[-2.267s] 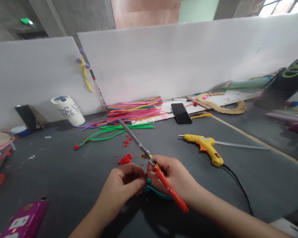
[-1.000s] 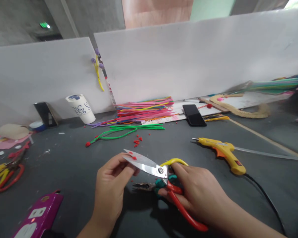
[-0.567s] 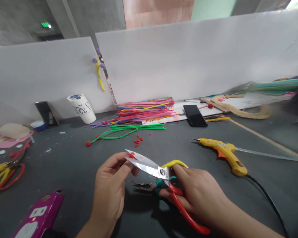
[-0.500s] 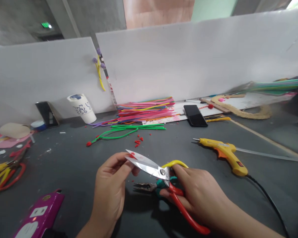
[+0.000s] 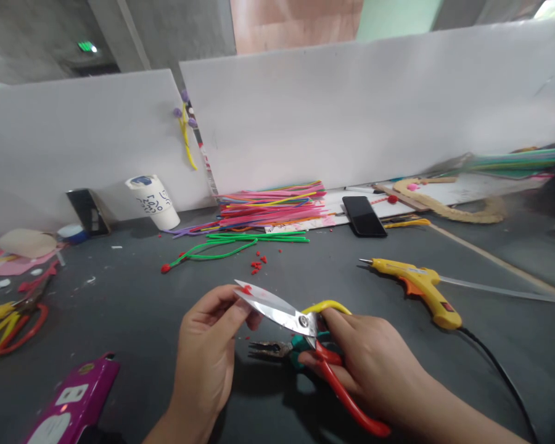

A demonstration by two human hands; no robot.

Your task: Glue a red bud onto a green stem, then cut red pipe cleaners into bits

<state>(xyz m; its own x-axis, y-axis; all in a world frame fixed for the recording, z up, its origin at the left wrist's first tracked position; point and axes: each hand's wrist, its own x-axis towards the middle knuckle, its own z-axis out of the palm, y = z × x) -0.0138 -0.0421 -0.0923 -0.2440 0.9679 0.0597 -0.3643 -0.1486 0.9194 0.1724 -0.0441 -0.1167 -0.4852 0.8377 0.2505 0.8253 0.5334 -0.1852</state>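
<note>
My right hand [image 5: 365, 348] grips scissors [image 5: 277, 311] with one yellow and one red handle. Their blades point left, slightly parted, around a small red fuzzy piece [image 5: 246, 290] near the tips. My left hand [image 5: 213, 342] is closed in a pinch at that red piece, its thumb and forefinger beside the blade tips. Below the scissors are pliers [image 5: 271, 349] with green handles, partly covered by my right hand's fingers. Small red snippets [image 5: 256, 266] lie on the dark table beyond the blades. Behind them is a bent green pipe cleaner [image 5: 222, 256] with a red end.
A yellow glue gun [image 5: 416, 283] lies right, its cord running toward me. Colourful pipe cleaners [image 5: 272, 206] and a phone [image 5: 364, 216] lie at the back, near a white cup [image 5: 152, 202]. More scissors [image 5: 16, 320] and a purple power strip [image 5: 74, 394] are left.
Almost nothing differs. The blades appear a touch closer together around the red piece, and both hands stay in nearly the same place.
</note>
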